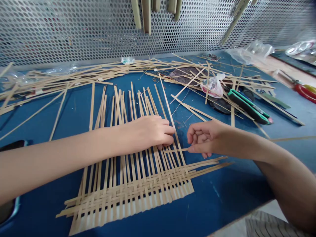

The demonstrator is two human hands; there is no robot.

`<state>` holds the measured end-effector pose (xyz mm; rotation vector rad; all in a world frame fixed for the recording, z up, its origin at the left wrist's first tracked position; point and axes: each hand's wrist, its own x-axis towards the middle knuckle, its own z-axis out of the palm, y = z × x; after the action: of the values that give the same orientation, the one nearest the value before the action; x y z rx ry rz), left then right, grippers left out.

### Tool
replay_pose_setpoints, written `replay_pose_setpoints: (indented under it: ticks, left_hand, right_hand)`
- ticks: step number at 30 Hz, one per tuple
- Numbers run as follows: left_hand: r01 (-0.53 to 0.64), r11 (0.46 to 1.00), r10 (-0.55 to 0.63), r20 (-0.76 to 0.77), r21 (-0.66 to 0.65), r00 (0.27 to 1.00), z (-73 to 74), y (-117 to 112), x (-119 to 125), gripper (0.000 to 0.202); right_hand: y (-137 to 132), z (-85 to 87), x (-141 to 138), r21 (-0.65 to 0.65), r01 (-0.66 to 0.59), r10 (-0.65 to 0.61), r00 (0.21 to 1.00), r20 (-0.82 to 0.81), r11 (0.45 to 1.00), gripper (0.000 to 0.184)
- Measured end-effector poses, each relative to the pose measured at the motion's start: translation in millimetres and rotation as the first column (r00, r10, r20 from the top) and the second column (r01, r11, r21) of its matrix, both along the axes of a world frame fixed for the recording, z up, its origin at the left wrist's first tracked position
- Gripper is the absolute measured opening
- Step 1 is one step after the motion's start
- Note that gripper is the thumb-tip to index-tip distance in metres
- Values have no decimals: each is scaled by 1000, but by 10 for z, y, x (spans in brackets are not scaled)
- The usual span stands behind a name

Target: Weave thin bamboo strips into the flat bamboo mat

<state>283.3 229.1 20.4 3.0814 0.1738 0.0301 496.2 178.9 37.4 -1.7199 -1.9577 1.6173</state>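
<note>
A half-woven mat of thin bamboo strips (138, 189) lies on the blue table, its lower end interlaced and its long upright strips fanning away from me. My left hand (156, 133) rests over the right-hand uprights, fingers curled closed around some of them; its fingertips are partly hidden. Just to the right, my right hand (203, 136) pinches the end of a crosswise bamboo strip (181, 150) between thumb and fingers. That strip runs leftward across the outer uprights towards my left hand. Below, several woven cross strips (212, 164) stick out past the mat's right edge.
Loose bamboo strips (98, 73) are heaped along the back. A green-and-black box cutter (249, 107), crumpled plastic (213, 86) and red-handled pliers (304, 93) lie to the right. A phone (8, 210) sits at the left edge. Behind stands a perforated metal panel (86, 33).
</note>
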Motion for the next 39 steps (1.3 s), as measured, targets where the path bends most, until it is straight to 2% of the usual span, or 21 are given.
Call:
replay_pose_setpoints:
  ticks: [6,12,16,19,27,35,39]
  left_hand:
    - [0,1000,0,-31,17,1000,-10,-1,25,13]
    - [-10,998,13,-65,54,998,22,-25,50,6]
    - [-4,995,10,-51,104,999,2,-39,60,11]
    - [-15,992,28,-102,129,994,18,-64,84,15]
    - [5,991,16,-155,135,988,74,-122,86,20]
    - [-66,983,100,-201,170,974,111,-181,146,24]
    - [-68,981,105,-205,180,973,71,-179,165,26]
  right_hand:
    - [24,-35,20,-2,-19,19,999,33,1000,17]
    - [5,-4,12,-17,-11,12,999,36,1000,14]
    - [13,-25,14,-18,-17,18,999,39,1000,16]
    - [24,-39,19,-19,-13,14,999,38,1000,18]
    - [6,-5,8,-52,18,-15,998,57,998,18]
    - [19,-36,6,-43,24,-23,1000,20,999,17]
    - [22,-67,-5,-30,26,-26,1000,-4,999,19]
